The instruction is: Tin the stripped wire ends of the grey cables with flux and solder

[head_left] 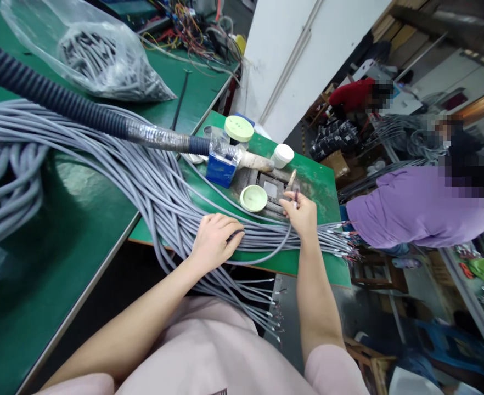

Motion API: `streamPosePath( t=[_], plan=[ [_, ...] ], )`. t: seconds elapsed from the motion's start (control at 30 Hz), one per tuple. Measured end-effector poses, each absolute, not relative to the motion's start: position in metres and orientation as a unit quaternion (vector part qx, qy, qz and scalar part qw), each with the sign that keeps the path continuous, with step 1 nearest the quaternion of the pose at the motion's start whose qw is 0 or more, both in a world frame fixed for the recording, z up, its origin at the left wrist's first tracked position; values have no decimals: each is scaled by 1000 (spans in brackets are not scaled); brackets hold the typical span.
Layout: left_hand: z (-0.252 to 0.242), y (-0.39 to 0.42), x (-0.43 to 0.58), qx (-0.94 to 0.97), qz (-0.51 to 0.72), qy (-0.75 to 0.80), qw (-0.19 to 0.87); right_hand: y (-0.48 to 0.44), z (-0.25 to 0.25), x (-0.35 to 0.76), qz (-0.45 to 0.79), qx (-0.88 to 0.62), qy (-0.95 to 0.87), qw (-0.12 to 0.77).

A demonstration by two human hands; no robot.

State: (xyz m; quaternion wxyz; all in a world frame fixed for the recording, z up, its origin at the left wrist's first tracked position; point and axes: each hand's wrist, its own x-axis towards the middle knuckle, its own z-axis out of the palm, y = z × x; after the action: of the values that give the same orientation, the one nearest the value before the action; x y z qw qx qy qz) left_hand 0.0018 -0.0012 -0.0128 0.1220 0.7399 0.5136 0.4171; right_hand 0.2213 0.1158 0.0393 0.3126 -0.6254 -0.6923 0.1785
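My right hand (302,215) is closed near the end of a grey cable (283,241), which loops down from the fingers towards the bundle. Thin dark wire ends show at its fingertips, beside a grimy metal work block (271,190). On a thick bundle of grey cables (172,203) rests my left hand (215,238), its fingers curled. Something small and dark shows between its thumb and fingers, too hidden to name. A shallow pale green dish (253,198) sits between the two hands, just beyond the bundle. Stripped, coloured wire ends (351,241) fan out at the bundle's right end.
A ribbed black hose (155,137) crosses above the bundle to a blue block (221,171). Behind stand a green-lidded tub (238,129) and white cup (283,155). A plastic bag of grey pieces (102,63) lies upper left. A person in purple (415,206) is at right.
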Motion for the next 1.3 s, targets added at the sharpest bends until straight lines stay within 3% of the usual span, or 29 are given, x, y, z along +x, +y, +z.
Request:
streamPosePath(
  t=[0.2, 0.4, 0.5, 0.8, 0.97, 1.2, 1.3],
  plan=[
    [-8, -8, 10, 674, 505, 501, 200, 44, 41, 201, 176, -559, -703, 402],
    [2, -27, 49, 428, 589, 396, 560, 1, 27, 180, 225, -522, -716, 406],
    [4, -31, 63, 311, 573, 368, 663, -7, 22, 178, 214, -504, -719, 429],
    [2, -29, 65, 268, 513, 347, 738, -22, 10, 178, 214, -463, -760, 401],
    [2, -29, 60, 264, 525, 361, 724, -37, 9, 187, 243, -498, -734, 392],
    [4, -37, 60, 348, 457, 292, 765, -68, 8, 218, 121, -445, -834, 301],
    [1, -45, 69, 377, 407, 285, 781, -84, 3, 232, 138, -443, -839, 286]
  ],
)
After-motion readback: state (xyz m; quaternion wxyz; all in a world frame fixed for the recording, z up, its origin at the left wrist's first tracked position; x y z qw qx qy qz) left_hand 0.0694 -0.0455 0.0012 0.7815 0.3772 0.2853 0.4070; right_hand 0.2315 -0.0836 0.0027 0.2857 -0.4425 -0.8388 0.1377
